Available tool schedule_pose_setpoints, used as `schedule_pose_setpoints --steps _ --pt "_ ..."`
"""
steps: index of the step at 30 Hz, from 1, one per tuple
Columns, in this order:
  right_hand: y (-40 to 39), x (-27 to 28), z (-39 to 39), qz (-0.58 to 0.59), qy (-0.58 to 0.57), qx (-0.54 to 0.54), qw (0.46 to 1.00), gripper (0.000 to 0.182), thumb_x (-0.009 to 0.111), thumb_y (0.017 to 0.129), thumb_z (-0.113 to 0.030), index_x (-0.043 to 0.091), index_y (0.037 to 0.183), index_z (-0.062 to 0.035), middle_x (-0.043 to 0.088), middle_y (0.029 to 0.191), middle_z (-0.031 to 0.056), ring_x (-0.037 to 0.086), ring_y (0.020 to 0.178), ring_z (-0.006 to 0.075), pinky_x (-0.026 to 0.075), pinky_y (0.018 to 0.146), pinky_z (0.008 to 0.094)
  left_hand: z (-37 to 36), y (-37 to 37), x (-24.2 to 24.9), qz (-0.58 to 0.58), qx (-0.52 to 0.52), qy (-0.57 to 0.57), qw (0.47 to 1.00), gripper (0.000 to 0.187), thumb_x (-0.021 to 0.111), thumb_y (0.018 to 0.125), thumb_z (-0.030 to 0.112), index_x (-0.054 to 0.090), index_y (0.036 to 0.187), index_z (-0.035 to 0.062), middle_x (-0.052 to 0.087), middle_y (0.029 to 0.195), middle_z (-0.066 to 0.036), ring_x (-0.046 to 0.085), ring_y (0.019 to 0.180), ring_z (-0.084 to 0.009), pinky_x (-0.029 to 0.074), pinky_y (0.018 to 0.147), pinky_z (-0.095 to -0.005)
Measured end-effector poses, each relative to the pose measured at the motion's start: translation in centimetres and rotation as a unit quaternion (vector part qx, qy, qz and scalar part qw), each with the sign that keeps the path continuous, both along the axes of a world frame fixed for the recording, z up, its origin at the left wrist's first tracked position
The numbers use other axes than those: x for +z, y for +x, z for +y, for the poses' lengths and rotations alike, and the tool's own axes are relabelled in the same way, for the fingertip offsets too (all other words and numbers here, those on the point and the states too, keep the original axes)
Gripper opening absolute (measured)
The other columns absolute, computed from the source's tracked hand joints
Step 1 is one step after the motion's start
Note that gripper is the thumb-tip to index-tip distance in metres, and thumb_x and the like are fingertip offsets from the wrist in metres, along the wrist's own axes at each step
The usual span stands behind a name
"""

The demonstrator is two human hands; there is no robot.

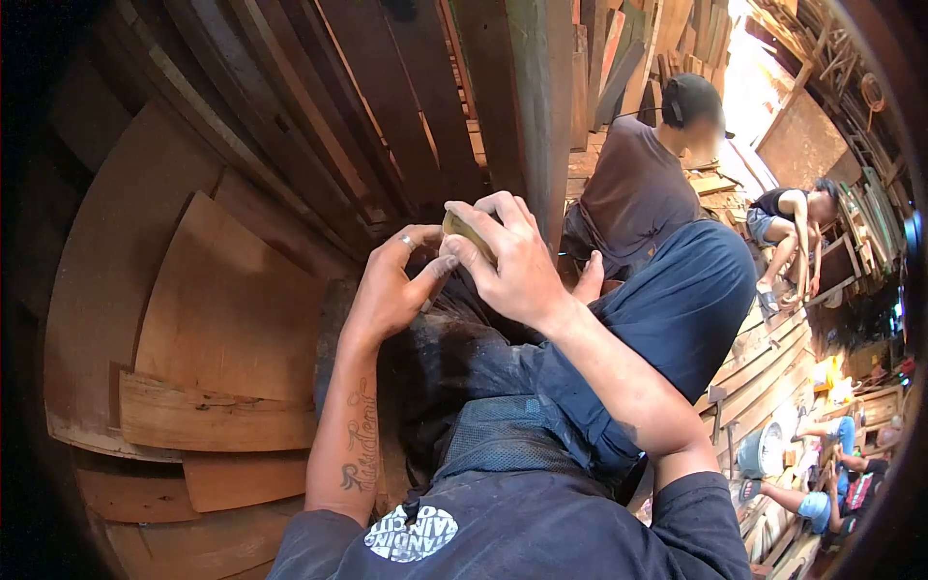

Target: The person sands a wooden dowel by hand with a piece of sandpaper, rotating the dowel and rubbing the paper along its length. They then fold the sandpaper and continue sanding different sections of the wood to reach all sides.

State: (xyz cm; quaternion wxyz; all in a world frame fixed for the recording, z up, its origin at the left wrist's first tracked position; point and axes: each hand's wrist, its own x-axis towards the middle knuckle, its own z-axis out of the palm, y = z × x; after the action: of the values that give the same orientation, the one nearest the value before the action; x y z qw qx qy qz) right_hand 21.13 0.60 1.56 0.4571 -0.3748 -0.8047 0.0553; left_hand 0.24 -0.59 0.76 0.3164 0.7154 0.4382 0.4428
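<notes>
Both hands are raised close together in front of my lap. My right hand (512,256) is curled around a small yellowish-tan piece (468,235) with a flat face and a pale edge, its thumb pressed against the lower side. What the piece is made for does not show. My left hand (391,280), with a ring on one finger, is right beside it, thumb and fingers bent toward the piece. Whatever sits in the left hand's grip is mostly hidden by the fingers. Beneath the hands are my dark trousers (667,290), bent at the knee.
Curved wooden boards (222,300) lean at the left. Dark upright planks (483,97) stand ahead. A person in a brown shirt (648,193) sits close by at the right; another person (788,217) bends farther off. A bucket (762,450) and more people are at lower right.
</notes>
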Motion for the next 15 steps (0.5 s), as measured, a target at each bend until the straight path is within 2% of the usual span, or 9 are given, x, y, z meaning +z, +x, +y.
schedule_pose_setpoints --steps 4,7,13,15 --pt "-0.1 0.2 -0.5 -0.008 0.011 0.009 1.000 0.041 0.078 0.102 -0.028 0.076 0.137 -0.0052 0.065 0.116 0.0135 0.063 0.113 0.0339 0.050 0.100 0.0472 -0.2 0.1 0.4 -0.030 0.007 -0.039 0.999 0.037 0.084 0.100 0.017 0.075 0.131 -0.0020 0.079 0.118 -0.015 0.075 0.108 -0.0252 0.058 0.101 -0.0398" --pt "-0.1 0.3 -0.1 -0.008 0.006 0.008 1.000 0.041 0.078 0.102 -0.028 0.076 0.137 -0.0053 0.065 0.117 0.0136 0.063 0.112 0.0342 0.050 0.100 0.0473 0.1 0.1 -0.2 -0.010 0.005 0.012 1.000 0.036 0.083 0.101 0.017 0.075 0.131 -0.0017 0.079 0.116 -0.014 0.074 0.107 -0.0243 0.058 0.100 -0.0395" --pt "-0.3 0.1 -0.2 0.003 0.000 0.031 1.000 0.041 0.077 0.103 -0.028 0.076 0.137 -0.0044 0.065 0.116 0.0146 0.063 0.114 0.0350 0.050 0.102 0.0477 0.0 -0.1 -0.1 -0.016 0.034 -0.009 0.999 0.036 0.083 0.101 0.016 0.074 0.131 -0.0018 0.079 0.117 -0.014 0.075 0.107 -0.0227 0.058 0.099 -0.0392" --pt "-0.1 -0.1 0.2 0.013 -0.014 0.025 1.000 0.042 0.077 0.103 -0.028 0.075 0.138 -0.0048 0.065 0.116 0.0148 0.063 0.114 0.0354 0.050 0.102 0.0477 0.2 0.0 -0.5 -0.005 0.014 0.022 1.000 0.036 0.084 0.101 0.016 0.074 0.130 -0.0017 0.079 0.115 -0.013 0.074 0.106 -0.0206 0.059 0.097 -0.0385"
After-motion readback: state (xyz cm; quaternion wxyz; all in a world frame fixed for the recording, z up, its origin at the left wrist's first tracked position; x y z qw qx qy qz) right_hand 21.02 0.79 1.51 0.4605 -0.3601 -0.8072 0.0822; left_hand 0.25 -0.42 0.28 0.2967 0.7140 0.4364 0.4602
